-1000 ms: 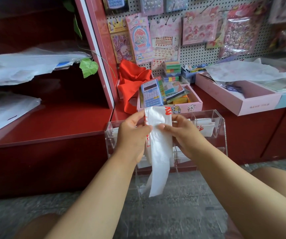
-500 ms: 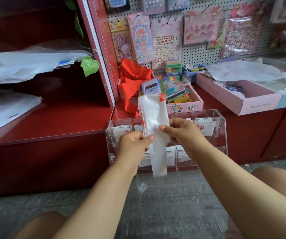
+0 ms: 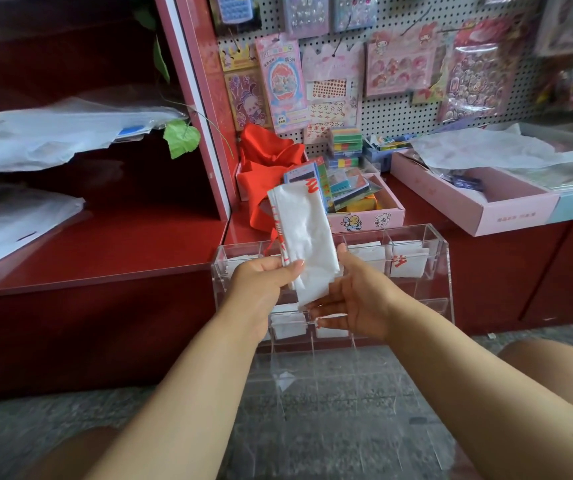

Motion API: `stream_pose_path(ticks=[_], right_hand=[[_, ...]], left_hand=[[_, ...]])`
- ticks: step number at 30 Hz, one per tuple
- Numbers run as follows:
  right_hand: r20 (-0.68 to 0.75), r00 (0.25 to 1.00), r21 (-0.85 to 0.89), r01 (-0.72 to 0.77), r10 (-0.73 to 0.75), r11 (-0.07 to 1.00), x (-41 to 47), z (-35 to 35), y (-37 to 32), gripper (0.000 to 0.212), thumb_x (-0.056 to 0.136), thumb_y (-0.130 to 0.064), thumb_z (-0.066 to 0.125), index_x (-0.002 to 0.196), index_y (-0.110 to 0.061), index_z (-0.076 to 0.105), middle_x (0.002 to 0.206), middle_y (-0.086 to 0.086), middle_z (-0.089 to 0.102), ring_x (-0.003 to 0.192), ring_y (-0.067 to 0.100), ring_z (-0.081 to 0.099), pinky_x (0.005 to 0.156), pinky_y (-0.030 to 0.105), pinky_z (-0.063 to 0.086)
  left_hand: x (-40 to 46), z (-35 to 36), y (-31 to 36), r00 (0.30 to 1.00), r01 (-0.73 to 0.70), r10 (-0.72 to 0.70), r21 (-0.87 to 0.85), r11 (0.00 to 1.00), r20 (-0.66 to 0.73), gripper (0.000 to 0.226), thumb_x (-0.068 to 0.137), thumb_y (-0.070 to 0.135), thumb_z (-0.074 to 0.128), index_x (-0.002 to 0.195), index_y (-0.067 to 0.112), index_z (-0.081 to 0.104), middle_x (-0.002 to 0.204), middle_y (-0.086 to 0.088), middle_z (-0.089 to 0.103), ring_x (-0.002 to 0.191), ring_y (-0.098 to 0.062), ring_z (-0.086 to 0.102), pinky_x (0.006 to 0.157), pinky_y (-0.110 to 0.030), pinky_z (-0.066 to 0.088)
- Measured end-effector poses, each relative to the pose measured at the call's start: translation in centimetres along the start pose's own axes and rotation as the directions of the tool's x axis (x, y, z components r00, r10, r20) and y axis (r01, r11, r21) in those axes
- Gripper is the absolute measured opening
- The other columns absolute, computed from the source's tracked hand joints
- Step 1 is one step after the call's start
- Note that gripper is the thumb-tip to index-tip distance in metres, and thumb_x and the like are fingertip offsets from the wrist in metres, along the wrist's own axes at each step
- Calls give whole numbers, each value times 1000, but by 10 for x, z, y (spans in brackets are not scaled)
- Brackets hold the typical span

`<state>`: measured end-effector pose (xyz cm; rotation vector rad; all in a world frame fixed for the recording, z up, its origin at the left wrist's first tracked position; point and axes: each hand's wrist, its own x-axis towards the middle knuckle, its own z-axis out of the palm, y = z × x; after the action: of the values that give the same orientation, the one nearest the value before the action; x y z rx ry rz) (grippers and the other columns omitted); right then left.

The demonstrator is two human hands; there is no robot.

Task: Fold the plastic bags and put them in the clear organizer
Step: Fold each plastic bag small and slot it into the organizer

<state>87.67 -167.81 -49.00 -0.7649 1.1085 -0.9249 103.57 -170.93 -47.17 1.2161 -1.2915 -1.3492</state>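
Landmark: the clear organizer (image 3: pixel 434 271), standing on the floor against the red bench (image 3: pixel 105 251), its compartments facing me.

Plastic bag (image 3: pixel 304 237): white with red print, folded into a long narrow strip, held upright in front of the organizer's left half – its top end rises above the organizer's upper rim, its bottom end hangs before the middle row.

Left hand (image 3: pixel 261 282): my fingers curl round the strip's left edge and my thumb presses across its front, so this hand grips the bag in front of the organizer's upper-left compartments.

Right hand (image 3: pixel 357 299): palm turned up, fingers nearly straight and spread, cupped under the strip's lower end in front of the organizer's centre; the bag's bottom corner touches my fingers, but they are not closed on it.

Folded bags (image 3: pixel 406 263): white packets already sit in the organizer – several in the top row, the clearest at the upper right, and more in the row below, behind my hands.

Pink box (image 3: pixel 368 220): just behind the organizer on the bench, filled with coloured cards and packets.

Red cloth (image 3: pixel 264 168): behind the organizer's left end, beside the pink box.

Pegboard (image 3: pixel 399 112): on the wall beyond the organizer, hung with sticker sheets.
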Motion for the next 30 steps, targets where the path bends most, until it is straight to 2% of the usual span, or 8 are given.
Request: stream_pose_path(ticks=[6,11,16,19,21,24,27,30], right_hand=[[-32,994,63,108,-106,992,-2,2,-1,79,95,-68,23,119,-5,65,110,21,70,105,32,66,102,47,48],[-41,985,91,172,-169,981,1,0,-1,62,95,-58,40,120,-6,63,115,20,68,107,32,67,99,47,50],[-94,965,44,249,-244,967,3,-1,4,22,93,-15,60,100,5,66,97,18,69,85,27,66,91,45,52],[-54,957,-8,285,-285,958,1,2,4,14,93,-5,59,98,5,66,91,14,72,77,23,69,74,35,56],[-43,944,-54,324,-326,944,1,3,4,10,91,-1,60,96,-1,68,91,12,74,80,26,69,76,39,54],[-69,916,-115,386,-395,915,1,3,5,21,86,3,64,106,-4,66,98,14,74,87,32,70,86,49,53],[-87,878,-240,441,-471,865,0,3,4,39,84,2,68,121,-8,61,98,13,75,88,30,72,81,46,57],[-80,829,-454,465,-554,760,-2,3,3,57,84,-3,70,135,-22,53,95,6,76,86,22,73,83,45,58]], left_hand=[[-8,1,-7,1000,16,-19,106,994,24,5,80,18,78,76,15,76,77,2,75,73,-10,65,76,-27,45],[-10,-1,-13,1000,-8,3,178,984,27,16,79,19,79,75,5,74,84,-4,73,88,-19,66,86,-32,46],[-14,-3,-15,998,-46,32,256,966,58,48,82,16,77,46,19,45,62,-4,30,64,-18,32,67,-30,28],[-15,-3,-15,998,-42,31,254,966,48,31,76,16,81,55,15,57,56,-5,48,59,-22,42,65,-31,38],[-17,-2,-13,999,-43,35,244,969,33,26,67,21,83,75,8,62,75,-21,68,68,-30,61,74,-42,51],[-15,-1,-15,1000,-23,22,263,965,5,28,73,15,83,86,10,59,94,-26,70,75,-24,61,75,-37,49],[-12,-2,-18,1000,21,-15,248,969,-27,33,77,18,82,102,8,62,96,-13,70,82,-20,64,76,-31,49],[-12,-4,-14,992,125,-126,169,978,-5,31,79,24,80,101,6,68,78,-2,64,57,-11,54,55,-23,44]])
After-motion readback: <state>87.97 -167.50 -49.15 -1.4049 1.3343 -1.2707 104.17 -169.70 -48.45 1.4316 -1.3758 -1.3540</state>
